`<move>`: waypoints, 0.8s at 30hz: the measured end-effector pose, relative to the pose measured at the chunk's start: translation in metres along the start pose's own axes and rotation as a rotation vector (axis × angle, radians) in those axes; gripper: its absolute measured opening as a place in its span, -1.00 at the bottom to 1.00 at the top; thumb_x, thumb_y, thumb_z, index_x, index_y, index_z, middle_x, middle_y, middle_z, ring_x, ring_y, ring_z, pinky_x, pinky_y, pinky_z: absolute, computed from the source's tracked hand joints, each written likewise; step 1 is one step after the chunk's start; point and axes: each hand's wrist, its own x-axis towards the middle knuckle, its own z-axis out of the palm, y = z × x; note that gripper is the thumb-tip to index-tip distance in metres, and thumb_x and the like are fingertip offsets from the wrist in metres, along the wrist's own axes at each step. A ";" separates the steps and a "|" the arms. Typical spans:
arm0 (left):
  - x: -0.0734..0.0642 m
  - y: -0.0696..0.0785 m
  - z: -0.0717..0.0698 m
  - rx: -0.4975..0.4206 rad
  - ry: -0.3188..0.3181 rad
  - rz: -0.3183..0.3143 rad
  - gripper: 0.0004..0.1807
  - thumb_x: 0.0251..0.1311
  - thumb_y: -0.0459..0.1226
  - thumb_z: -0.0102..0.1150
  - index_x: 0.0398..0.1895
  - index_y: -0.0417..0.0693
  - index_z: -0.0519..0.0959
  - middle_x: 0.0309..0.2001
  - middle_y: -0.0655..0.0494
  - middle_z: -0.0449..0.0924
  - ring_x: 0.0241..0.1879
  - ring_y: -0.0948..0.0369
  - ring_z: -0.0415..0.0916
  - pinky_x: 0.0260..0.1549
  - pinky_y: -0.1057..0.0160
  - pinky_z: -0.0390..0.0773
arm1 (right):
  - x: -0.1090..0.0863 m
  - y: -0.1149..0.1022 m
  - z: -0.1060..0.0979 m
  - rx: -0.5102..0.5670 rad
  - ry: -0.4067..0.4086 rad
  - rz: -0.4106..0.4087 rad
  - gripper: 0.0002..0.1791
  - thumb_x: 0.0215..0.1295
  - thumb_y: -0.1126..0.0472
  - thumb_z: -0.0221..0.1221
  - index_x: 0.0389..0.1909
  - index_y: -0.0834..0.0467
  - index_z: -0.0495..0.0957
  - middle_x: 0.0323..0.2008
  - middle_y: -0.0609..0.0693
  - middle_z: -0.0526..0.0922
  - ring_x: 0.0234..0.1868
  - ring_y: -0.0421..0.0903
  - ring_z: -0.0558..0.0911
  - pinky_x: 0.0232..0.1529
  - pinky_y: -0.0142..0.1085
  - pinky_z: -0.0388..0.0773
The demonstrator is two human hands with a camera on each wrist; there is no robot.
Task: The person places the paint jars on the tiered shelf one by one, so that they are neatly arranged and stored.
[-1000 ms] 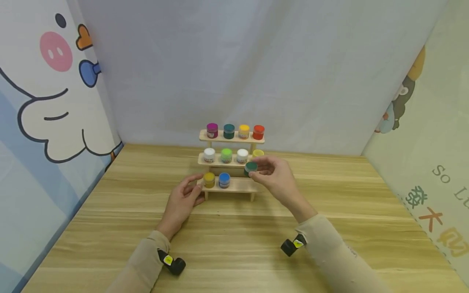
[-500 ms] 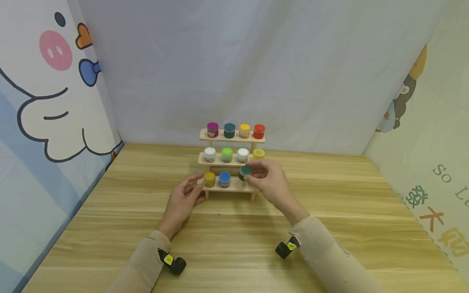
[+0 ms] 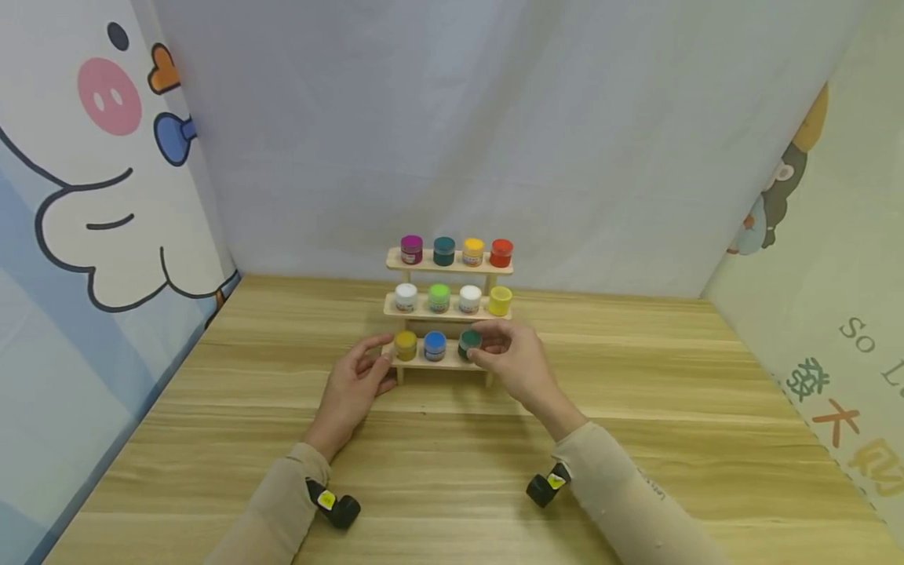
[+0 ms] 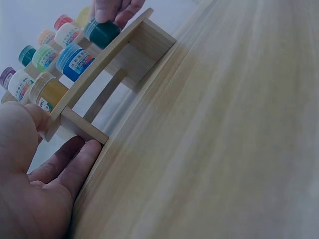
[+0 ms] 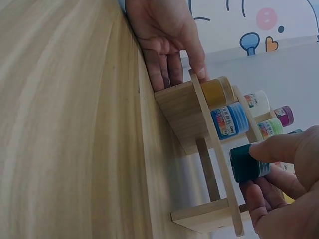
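Observation:
A small three-tier wooden display rack (image 3: 452,363) bears paint jars in rows. My right hand (image 3: 521,362) pinches a dark green paint jar (image 5: 244,164) between thumb and fingers, at the right part of the bottom shelf. The jar's base is at the shelf surface; whether it bears its full weight I cannot tell. At the rack's left end, my left hand (image 3: 353,382) holds the bottom tier, thumb at the shelf end and fingertips against the leg. Beside that thumb stands an ochre jar (image 3: 406,346), then a blue jar (image 4: 75,61), both upright.
On the middle shelf stand white, light green (image 3: 439,298), white and yellow (image 3: 500,301) jars. Purple (image 3: 412,249), teal, orange-yellow and red (image 3: 501,253) jars line the top shelf. The rack stands on a wood-grain table (image 3: 438,471) before a pale curtain (image 3: 452,125).
My right hand has brought the dark green jar left and down, from above the bottom shelf's right end to the shelf beside the blue jar. The left hand stays at the rack.

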 end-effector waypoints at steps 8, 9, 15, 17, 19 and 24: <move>0.000 0.000 0.001 -0.001 0.000 0.003 -0.56 0.76 -0.26 0.11 0.58 0.04 0.53 0.33 -0.31 0.63 0.30 -0.06 0.68 0.16 0.18 0.84 | 0.000 0.005 0.003 0.012 -0.008 -0.004 -0.58 0.44 0.38 0.48 0.28 0.26 0.73 0.12 0.24 0.77 0.05 0.03 0.73 0.18 -0.08 0.79; 0.001 0.000 0.000 0.000 0.001 0.004 -0.56 0.76 -0.26 0.11 0.58 0.04 0.53 0.33 -0.31 0.63 0.30 -0.06 0.68 0.16 0.18 0.84 | 0.001 0.005 0.004 0.015 -0.009 -0.005 -0.57 0.44 0.38 0.48 0.29 0.26 0.72 0.13 0.25 0.77 0.06 0.03 0.72 0.18 -0.08 0.79; 0.002 -0.001 0.000 -0.001 0.004 0.006 -0.56 0.76 -0.27 0.10 0.58 0.03 0.52 0.36 -0.32 0.62 0.31 -0.05 0.67 0.16 0.19 0.84 | 0.001 0.009 0.006 0.023 -0.006 -0.020 -0.59 0.45 0.37 0.47 0.27 0.23 0.72 0.12 0.21 0.77 0.08 0.02 0.73 0.18 -0.10 0.78; 0.001 -0.001 0.001 -0.002 0.002 0.003 -0.56 0.76 -0.27 0.10 0.58 0.03 0.52 0.35 -0.31 0.62 0.31 -0.05 0.67 0.15 0.19 0.84 | 0.001 0.009 0.006 0.022 -0.002 -0.022 -0.58 0.45 0.37 0.48 0.28 0.22 0.72 0.12 0.20 0.78 0.09 0.02 0.73 0.19 -0.09 0.78; 0.001 -0.001 0.001 -0.001 0.000 0.002 -0.56 0.76 -0.28 0.10 0.59 0.03 0.51 0.35 -0.31 0.62 0.31 -0.04 0.67 0.15 0.20 0.84 | 0.001 0.010 0.007 0.022 0.001 -0.020 -0.59 0.45 0.37 0.48 0.27 0.21 0.72 0.12 0.19 0.78 0.08 0.02 0.73 0.19 -0.09 0.79; 0.001 -0.002 0.001 0.002 0.003 0.001 -0.56 0.76 -0.27 0.10 0.58 0.04 0.52 0.36 -0.29 0.61 0.32 -0.03 0.67 0.14 0.21 0.84 | 0.000 0.011 0.008 0.018 0.006 -0.029 -0.59 0.45 0.36 0.48 0.27 0.18 0.72 0.10 0.14 0.78 0.09 0.03 0.73 0.20 -0.08 0.79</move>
